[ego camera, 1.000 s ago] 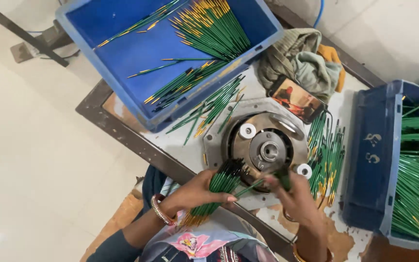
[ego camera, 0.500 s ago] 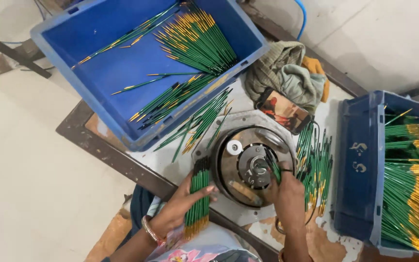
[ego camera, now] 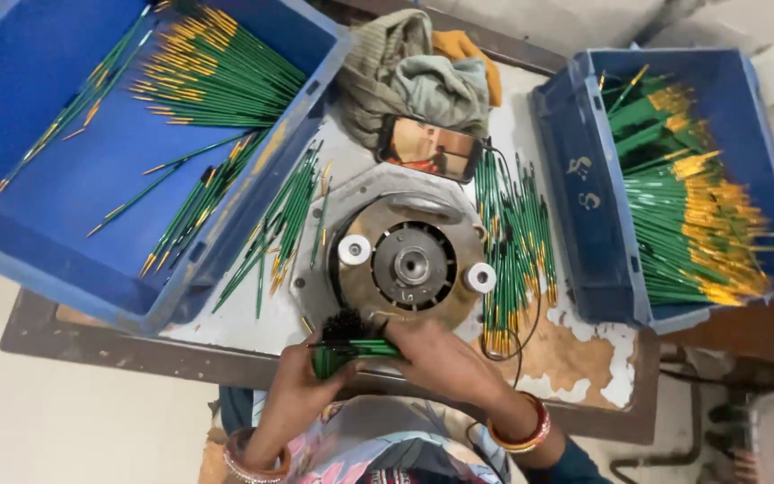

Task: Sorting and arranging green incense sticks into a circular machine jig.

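My left hand (ego camera: 296,384) and my right hand (ego camera: 436,358) meet at the near table edge, both closed around a bundle of green brushes (ego camera: 348,348) with dark tips pointing up. The bundle sits just in front of a round metal machine (ego camera: 409,262) with two white rollers. Loose green brushes with yellow ends lie left (ego camera: 281,226) and right (ego camera: 512,246) of the machine on the table (ego camera: 584,358).
A large blue crate (ego camera: 64,179) at the left holds scattered green brushes. A second blue crate (ego camera: 584,206) at the right is full of them. A phone (ego camera: 430,149) and crumpled cloths (ego camera: 414,81) lie behind the machine. Pale floor lies to the left.
The left hand has brought the bundle from the left of the machine to its front. The right hand has left the machine and now grips the bundle too.
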